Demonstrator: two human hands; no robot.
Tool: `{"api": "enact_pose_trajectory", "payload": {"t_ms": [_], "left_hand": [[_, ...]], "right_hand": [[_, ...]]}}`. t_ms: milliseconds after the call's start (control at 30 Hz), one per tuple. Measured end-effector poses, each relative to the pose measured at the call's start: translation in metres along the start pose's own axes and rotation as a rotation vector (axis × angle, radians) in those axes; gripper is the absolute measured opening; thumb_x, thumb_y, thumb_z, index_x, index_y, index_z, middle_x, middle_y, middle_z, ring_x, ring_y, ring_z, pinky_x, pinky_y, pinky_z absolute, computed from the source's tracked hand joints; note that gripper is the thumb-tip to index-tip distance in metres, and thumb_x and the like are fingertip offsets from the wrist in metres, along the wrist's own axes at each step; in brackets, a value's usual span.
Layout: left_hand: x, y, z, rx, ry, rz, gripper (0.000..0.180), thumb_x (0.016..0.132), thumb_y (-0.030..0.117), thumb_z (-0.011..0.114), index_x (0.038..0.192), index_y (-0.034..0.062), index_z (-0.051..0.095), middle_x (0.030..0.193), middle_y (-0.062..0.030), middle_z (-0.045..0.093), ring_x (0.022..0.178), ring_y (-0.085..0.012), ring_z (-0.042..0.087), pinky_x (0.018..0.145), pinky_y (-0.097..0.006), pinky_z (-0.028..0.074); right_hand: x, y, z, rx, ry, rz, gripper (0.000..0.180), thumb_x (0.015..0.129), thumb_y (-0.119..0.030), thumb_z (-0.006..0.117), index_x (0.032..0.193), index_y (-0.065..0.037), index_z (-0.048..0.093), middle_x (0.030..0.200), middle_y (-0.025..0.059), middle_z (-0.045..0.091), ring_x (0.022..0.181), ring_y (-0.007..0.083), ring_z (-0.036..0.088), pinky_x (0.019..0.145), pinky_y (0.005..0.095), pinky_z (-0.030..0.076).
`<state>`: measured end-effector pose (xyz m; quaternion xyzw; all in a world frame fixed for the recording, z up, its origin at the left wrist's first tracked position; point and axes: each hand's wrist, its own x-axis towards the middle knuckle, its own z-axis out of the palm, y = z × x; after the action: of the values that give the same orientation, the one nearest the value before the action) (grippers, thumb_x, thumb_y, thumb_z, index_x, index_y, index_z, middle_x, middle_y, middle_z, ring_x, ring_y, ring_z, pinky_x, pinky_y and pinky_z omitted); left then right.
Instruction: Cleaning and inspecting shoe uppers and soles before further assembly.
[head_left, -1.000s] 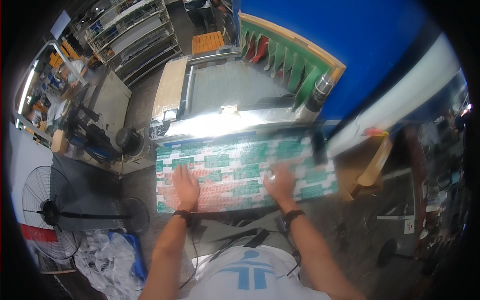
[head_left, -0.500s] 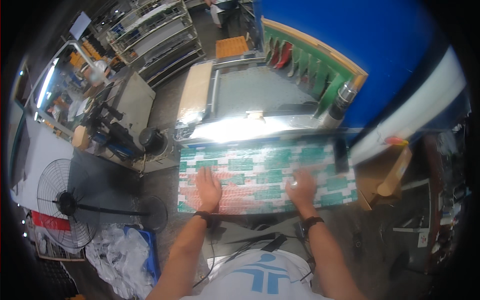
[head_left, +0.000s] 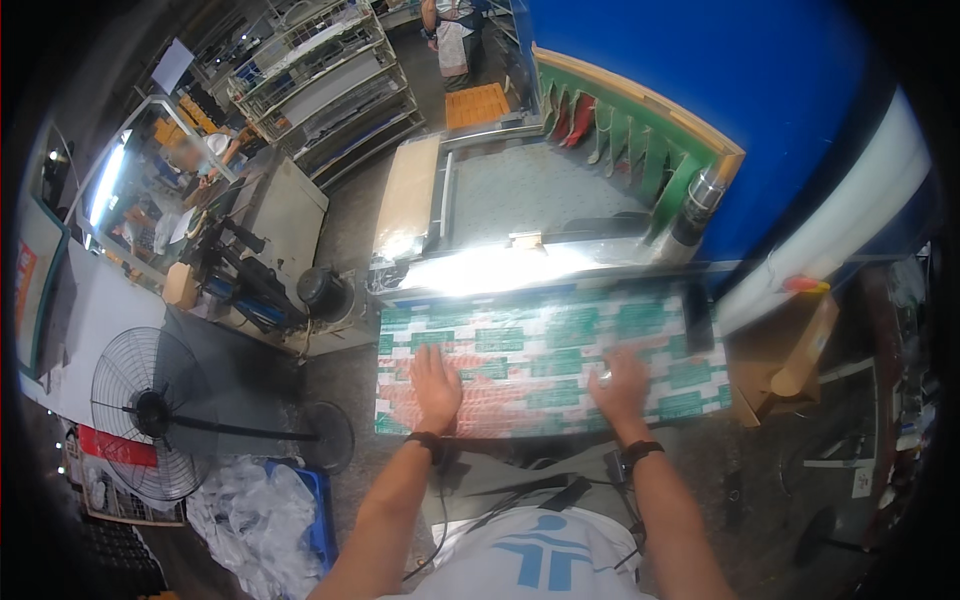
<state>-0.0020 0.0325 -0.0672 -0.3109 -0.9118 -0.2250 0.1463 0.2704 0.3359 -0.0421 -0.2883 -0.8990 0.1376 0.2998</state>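
Pressing both hands, left hand (head_left: 436, 385) and right hand (head_left: 622, 385), spread flat on printed sheet (head_left: 550, 360), standing fan (head_left: 150, 412) left.

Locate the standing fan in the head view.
The standing fan sits at the lower left of the head view, on the floor to the person's left, left of the printed sheet under both hands and just above the heap of clear plastic.
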Motion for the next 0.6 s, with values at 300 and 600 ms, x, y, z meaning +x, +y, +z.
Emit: {"api": "enact_pose_trajectory", "payload": {"t_ms": [300, 600], "left_hand": [[0.0014, 0.0012, -0.0008, -0.029, 0.024, 0.028, 0.059, 0.105, 0.020, 0.063, 0.156, -0.0064, 0.053, 0.161, -0.0367, 0.048, 0.148, -0.0552, 0.045, 0.126, -0.064, 0.031], [0.0008, 0.0049, -0.0032, -0.033, -0.012, -0.007, 0.060, 0.105, 0.022, 0.063, 0.157, -0.0058, 0.052, 0.163, -0.0363, 0.047, 0.150, -0.0542, 0.043, 0.128, -0.063, 0.029]], "right_hand": [[0.0004, -0.0019, -0.0005, 0.001, 0.004, 0.006, 0.045, 0.080, -0.027, 0.087, 0.120, -0.010, 0.074, 0.128, 0.0140, 0.066, 0.124, 0.0370, 0.062, 0.113, 0.0563, 0.044], [0.0007, -0.0020, -0.0014, -0.005, 0.013, -0.006, 0.045, 0.080, -0.027, 0.087, 0.119, -0.010, 0.074, 0.127, 0.0134, 0.065, 0.124, 0.0365, 0.061, 0.113, 0.0553, 0.044]]}}
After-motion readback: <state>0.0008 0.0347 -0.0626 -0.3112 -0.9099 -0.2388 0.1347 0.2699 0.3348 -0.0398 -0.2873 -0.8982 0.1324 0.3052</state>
